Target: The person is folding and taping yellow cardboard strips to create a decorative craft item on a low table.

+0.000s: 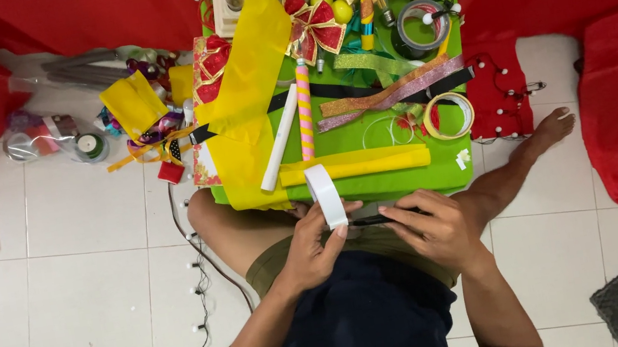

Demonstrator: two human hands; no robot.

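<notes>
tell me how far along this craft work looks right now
Looks early. Laid out: yellow paper draped over the green table, with a rolled yellow strip near its front edge. In hand: the left hand holds a white tape roll; the right hand rests on something dark, unclear. Unused so far: red bows and ribbons.

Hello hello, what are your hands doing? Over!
Left hand grips white tape roll upright. Right hand pinches a dark thin thing by it, too hidden to name. Both low, at green table edge.
</notes>
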